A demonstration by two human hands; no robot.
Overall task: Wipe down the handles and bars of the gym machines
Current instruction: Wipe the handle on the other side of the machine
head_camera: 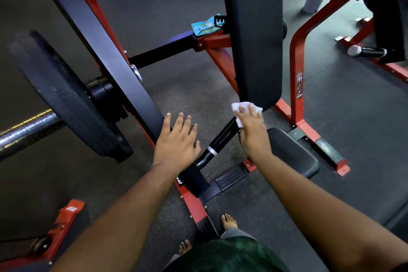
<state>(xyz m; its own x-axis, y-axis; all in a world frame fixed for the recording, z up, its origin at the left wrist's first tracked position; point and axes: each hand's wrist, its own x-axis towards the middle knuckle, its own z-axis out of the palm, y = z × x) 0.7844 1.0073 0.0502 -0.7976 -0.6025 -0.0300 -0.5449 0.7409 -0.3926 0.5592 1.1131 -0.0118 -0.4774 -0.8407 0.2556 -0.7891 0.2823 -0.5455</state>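
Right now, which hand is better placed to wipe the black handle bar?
Right. The right hand already presses the white cloth at the black handle bar's upper end. The left hand is spread open, without a cloth.

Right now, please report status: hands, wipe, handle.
Left hand open, off the handle. Right hand pressing wipe on handle. Nothing in the way.

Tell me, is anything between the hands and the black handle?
Nothing visible. The right hand already presses a white wipe on the upper end of the handle. The left hand is open just beside it.
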